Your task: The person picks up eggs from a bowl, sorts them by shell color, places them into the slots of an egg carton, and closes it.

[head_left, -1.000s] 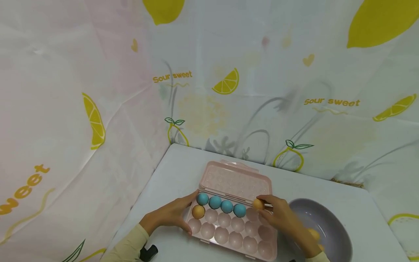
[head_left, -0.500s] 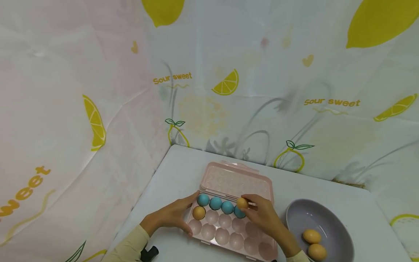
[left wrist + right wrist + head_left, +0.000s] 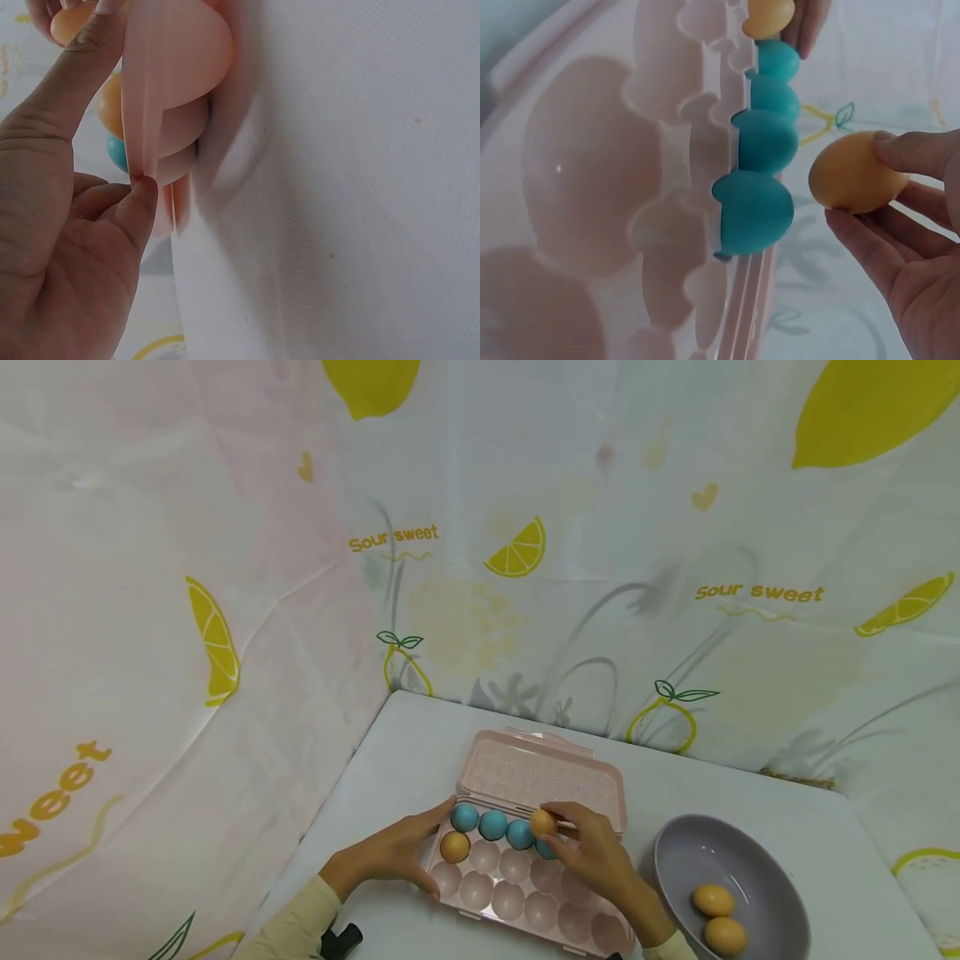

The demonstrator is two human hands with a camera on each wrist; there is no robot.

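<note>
Right hand (image 3: 596, 853) pinches an orange egg (image 3: 855, 174) above the far blue eggs (image 3: 520, 834); left hand (image 3: 392, 850) grips the carton (image 3: 476, 891) at left. Egg: probably light, smooth, possibly fragile; hold gently mid-body.

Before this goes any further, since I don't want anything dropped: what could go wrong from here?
The orange egg is held only by the fingertips of the right hand, above the row of blue eggs, so a slip could drop it onto them.

Lowering it here might knock the nearest blue egg.

The left hand grips one end of the egg tray; a sudden tug could jolt the eggs seated there.
</note>
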